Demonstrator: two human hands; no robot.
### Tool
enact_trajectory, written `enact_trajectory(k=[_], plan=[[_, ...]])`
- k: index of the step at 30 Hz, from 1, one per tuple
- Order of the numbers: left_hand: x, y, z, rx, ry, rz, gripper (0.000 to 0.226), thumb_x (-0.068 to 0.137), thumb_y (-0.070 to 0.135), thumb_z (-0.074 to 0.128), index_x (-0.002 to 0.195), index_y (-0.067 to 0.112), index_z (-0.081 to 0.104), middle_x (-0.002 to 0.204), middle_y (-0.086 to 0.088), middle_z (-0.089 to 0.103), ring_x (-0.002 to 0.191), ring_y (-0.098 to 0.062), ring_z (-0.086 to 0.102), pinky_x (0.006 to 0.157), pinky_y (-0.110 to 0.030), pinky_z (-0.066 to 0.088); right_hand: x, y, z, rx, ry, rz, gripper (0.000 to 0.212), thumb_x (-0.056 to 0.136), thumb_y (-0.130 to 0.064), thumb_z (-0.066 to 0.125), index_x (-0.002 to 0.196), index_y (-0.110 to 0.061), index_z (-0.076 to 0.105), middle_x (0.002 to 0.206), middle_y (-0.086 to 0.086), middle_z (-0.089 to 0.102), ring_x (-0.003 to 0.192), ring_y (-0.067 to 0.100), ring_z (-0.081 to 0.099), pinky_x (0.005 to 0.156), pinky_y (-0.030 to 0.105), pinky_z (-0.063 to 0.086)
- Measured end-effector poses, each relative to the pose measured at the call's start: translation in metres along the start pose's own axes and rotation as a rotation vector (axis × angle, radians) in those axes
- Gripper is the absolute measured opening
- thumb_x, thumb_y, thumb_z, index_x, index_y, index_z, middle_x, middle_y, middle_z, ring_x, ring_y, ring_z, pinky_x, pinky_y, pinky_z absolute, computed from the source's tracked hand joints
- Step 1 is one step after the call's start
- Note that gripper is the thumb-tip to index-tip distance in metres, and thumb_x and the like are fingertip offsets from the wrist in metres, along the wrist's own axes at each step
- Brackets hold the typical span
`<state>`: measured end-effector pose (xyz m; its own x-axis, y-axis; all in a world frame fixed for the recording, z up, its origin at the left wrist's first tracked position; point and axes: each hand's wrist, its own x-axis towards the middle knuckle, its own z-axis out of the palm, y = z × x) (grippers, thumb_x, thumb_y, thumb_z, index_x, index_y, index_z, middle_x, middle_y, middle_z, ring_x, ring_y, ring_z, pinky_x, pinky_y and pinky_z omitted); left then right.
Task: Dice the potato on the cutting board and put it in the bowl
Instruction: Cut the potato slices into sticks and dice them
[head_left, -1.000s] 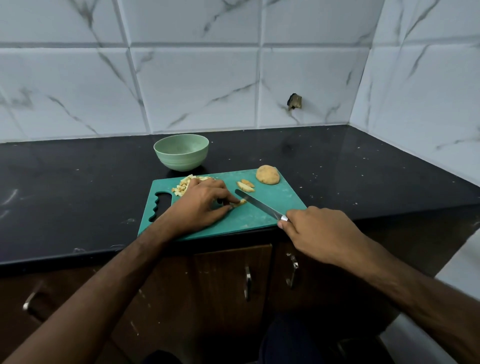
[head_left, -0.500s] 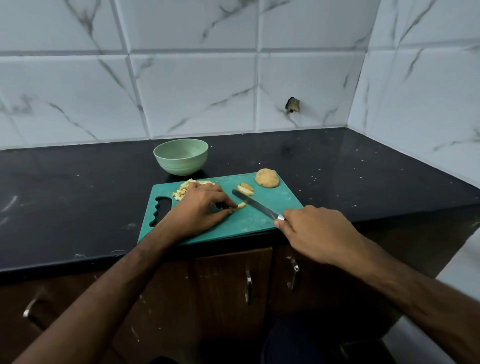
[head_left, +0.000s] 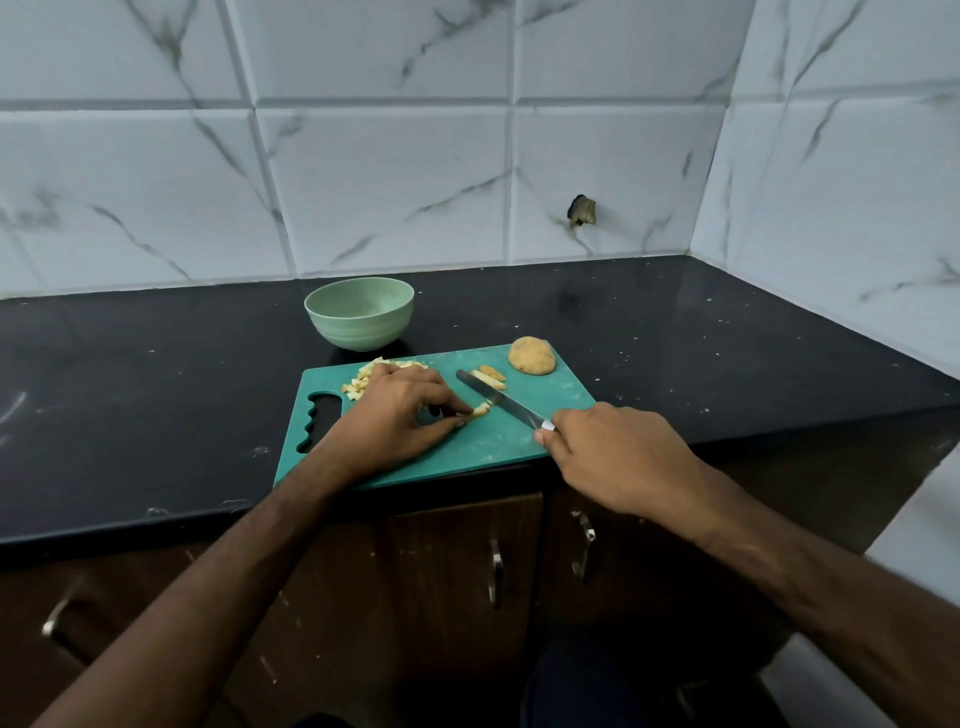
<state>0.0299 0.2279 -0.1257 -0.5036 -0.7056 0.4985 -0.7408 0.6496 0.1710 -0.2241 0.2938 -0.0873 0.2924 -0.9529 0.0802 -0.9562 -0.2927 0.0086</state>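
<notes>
A teal cutting board (head_left: 524, 441) lies at the counter's front edge. My left hand (head_left: 395, 415) pinches a thin potato strip (head_left: 480, 409) down on the board. My right hand (head_left: 618, 457) grips the handle of a knife (head_left: 498, 400), whose blade lies against the strip's right end. A pile of diced potato (head_left: 363, 382) sits behind my left hand, partly hidden by it. Two potato wedges (head_left: 491, 376) lie beyond the blade, and a potato half (head_left: 531, 355) rests dome up at the board's far right corner. A light green bowl (head_left: 359, 312) stands behind the board.
The black counter (head_left: 156, 395) runs left and right of the board and ends at marble-tiled walls behind and to the right. Brown cabinet doors with metal handles (head_left: 496, 571) sit below the counter edge.
The view has tilted slightly. Both hands stay at the strip, with the knife blade shifted a little along it; a short piece now sits cut at the strip's end.
</notes>
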Motion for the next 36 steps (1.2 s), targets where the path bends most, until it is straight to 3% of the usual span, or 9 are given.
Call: enact_trajectory(k=[13,21,30,36], plan=[[0.000,-0.001,0.000,0.025,-0.008,-0.010,0.014,0.093,0.042,0.067,0.104,0.037,0.074,0.092,0.020,0.059,0.093,0.000,0.052,0.079,-0.031,0.025,-0.005,-0.010,0.010,0.017,-0.047,-0.015,0.033,0.108,-0.049,0.028,0.096,-0.026,0.049,0.083,-0.006,0.052,0.074,0.012,0.053,0.067,0.035,0.042],[-0.002,0.000,0.000,0.070,0.092,-0.068,0.017,0.091,0.052,0.061,0.096,0.036,0.068,0.085,0.022,0.059,0.088,0.001,0.050,0.080,-0.035,0.028,-0.012,-0.005,-0.004,0.012,-0.049,-0.017,0.033,0.109,-0.050,0.027,0.093,-0.029,0.047,0.079,-0.009,0.052,0.068,0.007,0.051,0.058,0.030,0.038],[-0.003,0.000,-0.002,0.052,0.023,-0.093,0.011,0.088,0.050,0.069,0.086,0.038,0.070,0.086,0.021,0.059,0.090,0.001,0.048,0.088,-0.039,0.035,-0.012,-0.015,0.008,0.013,-0.049,-0.016,0.032,0.109,-0.048,0.028,0.092,-0.026,0.045,0.075,-0.009,0.045,0.064,0.006,0.044,0.061,0.033,0.035],[-0.002,0.002,-0.002,0.063,0.036,-0.093,0.016,0.087,0.052,0.067,0.080,0.038,0.064,0.084,0.020,0.059,0.088,0.000,0.048,0.085,-0.038,0.035,-0.004,-0.012,-0.001,0.044,-0.029,0.004,0.032,0.109,-0.049,0.028,0.092,-0.027,0.045,0.077,-0.010,0.046,0.066,0.007,0.045,0.063,0.035,0.036]])
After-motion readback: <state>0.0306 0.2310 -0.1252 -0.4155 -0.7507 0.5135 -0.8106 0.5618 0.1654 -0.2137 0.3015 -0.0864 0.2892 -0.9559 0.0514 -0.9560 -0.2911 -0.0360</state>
